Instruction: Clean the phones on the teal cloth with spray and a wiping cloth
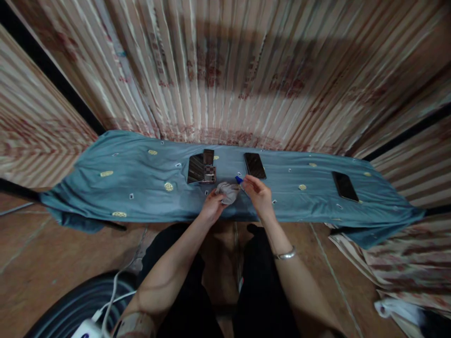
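My left hand point(212, 205) is closed on a crumpled grey cloth point(228, 191) near the front edge of a table covered with a blue cloth point(141, 183). My right hand point(256, 191) pinches a small blue-tipped object point(239, 180) right beside the grey cloth; I cannot make out what it is. Just beyond my hands lie a dark phone point(254, 165) and a group of dark phone parts point(202, 167), lying flat.
Another dark phone point(345, 186) lies far right on the blue cloth. Striped patterned curtains point(225, 70) hang behind and on both sides. A white power strip point(88, 328) with cables sits on the floor lower left, beside a dark round object.
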### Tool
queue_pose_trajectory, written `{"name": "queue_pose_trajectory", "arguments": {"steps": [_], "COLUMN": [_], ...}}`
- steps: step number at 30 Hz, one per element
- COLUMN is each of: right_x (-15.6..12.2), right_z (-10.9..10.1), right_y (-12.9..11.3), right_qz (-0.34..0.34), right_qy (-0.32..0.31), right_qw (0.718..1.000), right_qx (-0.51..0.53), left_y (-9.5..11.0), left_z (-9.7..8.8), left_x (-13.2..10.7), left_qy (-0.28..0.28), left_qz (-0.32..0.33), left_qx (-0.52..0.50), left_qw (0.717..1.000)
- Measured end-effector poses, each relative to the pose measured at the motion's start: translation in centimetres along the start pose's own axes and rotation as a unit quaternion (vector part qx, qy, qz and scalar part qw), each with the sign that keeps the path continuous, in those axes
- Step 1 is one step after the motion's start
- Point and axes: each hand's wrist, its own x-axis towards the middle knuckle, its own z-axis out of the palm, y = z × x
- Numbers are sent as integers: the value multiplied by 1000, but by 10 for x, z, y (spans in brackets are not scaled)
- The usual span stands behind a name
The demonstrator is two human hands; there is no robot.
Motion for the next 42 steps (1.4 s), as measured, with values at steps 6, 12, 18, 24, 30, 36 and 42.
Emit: {"name": "queue_pose_trajectory", "arguments": {"steps": [6, 12, 18, 24, 30, 36, 42], "right_x": [33, 35, 32, 41, 27, 14, 8], "right_z": [5, 0, 3, -9, -22, -23, -21], "right_y": [5, 6, 15, 20, 6, -17, -25], "right_qz": [-120, -110, -70, -14, 168, 243, 246], "right_qy": [-43, -108, -138, -93, -108, -178, -203], "right_qw": [956, 809, 746, 866, 980, 938, 933], "right_qx": [-265, -567, -648, -490, 20, 175, 169], "left_y": [2, 0, 2, 5, 4, 2, 0], "left_z": [-5, -9, -7, -5, -3, 2, -1], "left_x": [10, 12, 10, 11, 13, 11, 16], "left_qy": [27, 22, 39, 59, 24, 13, 5], "left_qz": [22, 35, 17, 7, 21, 26, 28], "left_qx": [-1, -4, -11, -5, 3, -13, -7], "left_qw": [999, 999, 999, 998, 999, 999, 1000]}}
